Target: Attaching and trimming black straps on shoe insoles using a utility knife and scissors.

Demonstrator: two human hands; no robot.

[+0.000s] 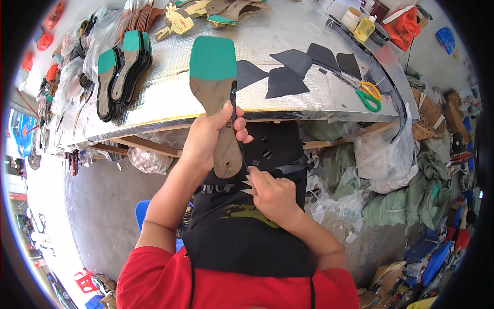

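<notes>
My left hand (208,135) is closed round the waist of a shoe insole (212,98), held upright in front of the table edge. The insole is brown, with a green wide end at the top and a small hole near its lower end. A thin black strip (233,91) runs down its right edge toward my right hand (275,198). That hand is closed below and to the right of the insole, its fingertips at the strip's lower end. Pointed pale metal blades (249,191) stick out of its grip; their handle is hidden in the palm.
Stacked green-ended insoles (128,69) stand on the silvery table (170,98) at left. Black cut pieces (287,82) and green-and-yellow-handled scissors (368,95) lie at right. More insole parts (211,11) are at the back. Plastic bags (383,154) hang below right. A black apron (247,242) covers my lap.
</notes>
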